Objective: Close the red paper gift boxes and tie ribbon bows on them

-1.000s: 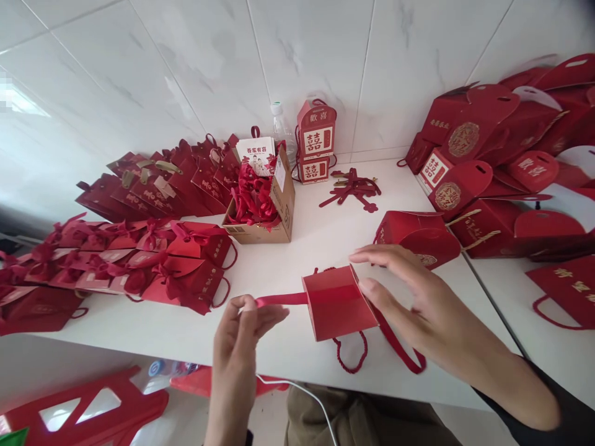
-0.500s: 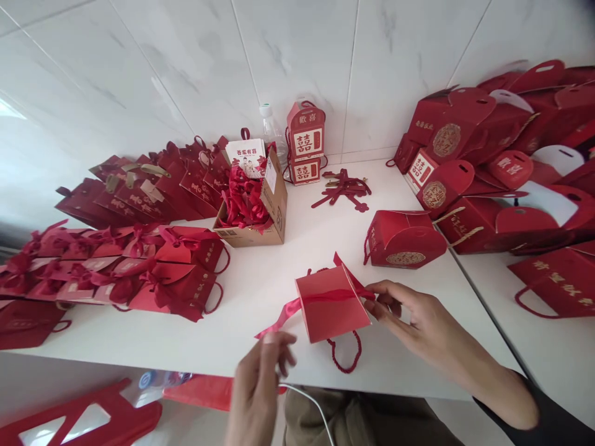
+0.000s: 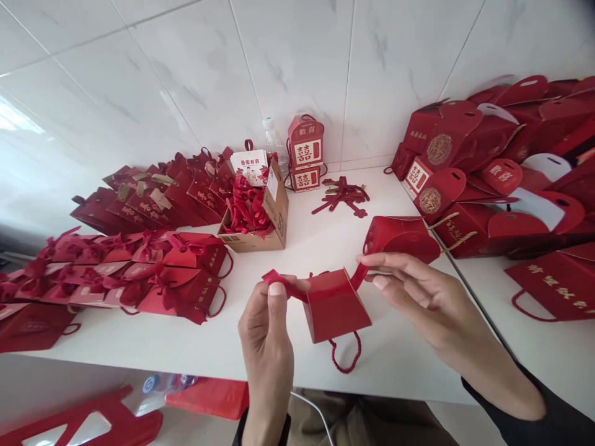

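Note:
A small red box (image 3: 335,319) lies on the white table with a red ribbon (image 3: 325,290) running across its upper face. A twisted red cord handle (image 3: 346,365) loops out at its near side. My left hand (image 3: 269,334) pinches the ribbon's left end between thumb and fingers, just left of the box. On the other side, my right hand (image 3: 418,303) has the ribbon's right end at its fingertips, the thumb a little apart. Behind the right fingers stands another red box (image 3: 402,238), partly hidden.
Ribbon-tied red boxes (image 3: 171,279) stand in rows at left, red bags (image 3: 153,192) behind them. A cardboard carton (image 3: 274,217) holds red ribbons. Flat red strips (image 3: 341,197) lie near the wall. More red boxes (image 3: 455,142) are piled at right.
My left hand has moved up and taken hold of the ribbon's left end. My right hand has lifted the right end slightly. The box has stayed nearly in place.

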Demonstrator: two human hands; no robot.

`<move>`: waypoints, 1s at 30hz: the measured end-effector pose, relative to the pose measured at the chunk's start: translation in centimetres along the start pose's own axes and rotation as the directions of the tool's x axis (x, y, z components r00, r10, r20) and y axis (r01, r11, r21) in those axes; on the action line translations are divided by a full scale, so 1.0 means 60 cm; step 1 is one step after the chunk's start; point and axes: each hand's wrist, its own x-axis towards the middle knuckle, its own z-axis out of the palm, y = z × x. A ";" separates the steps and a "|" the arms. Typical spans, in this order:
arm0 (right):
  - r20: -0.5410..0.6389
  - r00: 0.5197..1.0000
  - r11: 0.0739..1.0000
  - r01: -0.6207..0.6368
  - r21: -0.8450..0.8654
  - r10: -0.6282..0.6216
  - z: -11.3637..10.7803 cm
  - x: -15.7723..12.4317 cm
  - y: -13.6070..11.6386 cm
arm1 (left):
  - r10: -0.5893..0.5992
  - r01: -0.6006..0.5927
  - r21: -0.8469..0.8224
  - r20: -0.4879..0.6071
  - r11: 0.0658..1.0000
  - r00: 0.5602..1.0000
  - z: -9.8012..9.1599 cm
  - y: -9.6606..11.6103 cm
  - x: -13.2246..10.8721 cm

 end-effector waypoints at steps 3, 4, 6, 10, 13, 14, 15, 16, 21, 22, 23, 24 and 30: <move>0.079 0.996 0.998 0.045 0.041 -0.048 0.008 0.013 -0.019 | 0.033 -0.039 0.077 0.078 0.996 0.996 0.018 0.011 0.008; 0.110 0.992 0.997 0.063 0.040 -0.067 0.011 0.018 -0.025 | 0.035 -0.051 0.129 0.127 0.990 0.991 0.023 0.014 0.010; 0.174 0.977 0.992 0.126 0.010 -0.126 0.018 0.030 -0.038 | 0.015 -0.076 0.243 0.241 0.967 0.970 0.032 0.017 0.016; 0.288 0.915 0.948 0.312 -0.066 -0.281 0.027 0.050 -0.059 | -0.011 -0.170 0.365 0.445 0.915 0.896 0.039 0.024 0.020; 0.421 0.842 0.919 0.392 -0.045 -0.338 0.028 0.060 -0.064 | 0.017 -0.203 0.319 0.501 0.926 0.865 0.040 0.030 0.021; 0.461 0.818 0.914 0.404 -0.036 -0.343 0.027 0.063 -0.063 | 0.015 -0.186 0.301 0.492 0.935 0.870 0.040 0.030 0.022; 0.485 0.806 0.912 0.409 -0.043 -0.339 0.024 0.066 -0.059 | 0.004 -0.160 0.291 0.470 0.943 0.882 0.039 0.030 0.022; 0.490 0.808 0.909 0.410 -0.069 -0.328 0.022 0.068 -0.055 | -0.015 -0.127 0.290 0.442 0.949 0.897 0.038 0.029 0.023; 0.341 0.898 0.876 0.381 -0.295 -0.276 -0.002 0.073 -0.040 | -0.144 0.030 0.307 0.358 0.951 0.923 0.035 0.024 0.027; 0.306 0.918 0.886 0.346 -0.308 -0.251 -0.007 0.071 -0.042 | -0.155 0.045 0.305 0.348 0.951 0.924 0.034 0.025 0.028; 0.283 0.936 0.907 0.296 -0.301 -0.212 -0.012 0.068 -0.046 | -0.163 0.058 0.300 0.335 0.952 0.928 0.033 0.025 0.028; 0.279 0.947 0.931 0.239 -0.277 -0.160 -0.016 0.064 -0.051 | -0.167 0.069 0.294 0.324 0.953 0.931 0.032 0.027 0.028; 0.380 0.924 0.962 0.080 -0.263 0.027 -0.026 0.054 -0.064 | -0.196 0.139 0.170 0.390 0.976 0.900 0.021 0.035 0.033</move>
